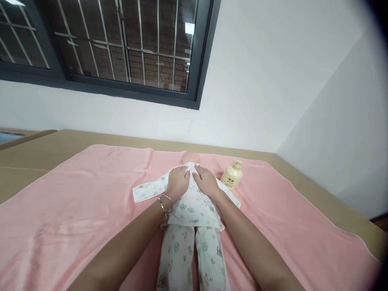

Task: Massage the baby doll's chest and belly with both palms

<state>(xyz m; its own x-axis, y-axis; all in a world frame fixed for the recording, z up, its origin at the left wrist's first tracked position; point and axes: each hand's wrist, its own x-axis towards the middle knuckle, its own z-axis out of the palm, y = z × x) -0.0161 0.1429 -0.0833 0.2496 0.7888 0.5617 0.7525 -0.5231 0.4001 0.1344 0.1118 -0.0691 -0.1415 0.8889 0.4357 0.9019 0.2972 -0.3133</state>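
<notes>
A baby doll [190, 157] lies stretched out with its head away from me; which side faces up I cannot tell. It wears a white long-sleeved top [194, 210] and matching trousers [176, 250] with small green and brown prints. My left hand [178, 180] rests flat on the left of the doll's upper body, fingers extended. On the other side my right hand [206, 181] lies flat too, thumb pointing inward. Neither hand grips anything. Just right of the doll's shoulder is a cream pump bottle [232, 176], partly behind the sleeve.
A pink blanket [100, 194] with some wrinkles lies under the doll, over a wooden surface [72, 139]. Beyond it rises a white wall [248, 81] with a dark-framed, barred window [127, 44]. Another wall meets it at the right.
</notes>
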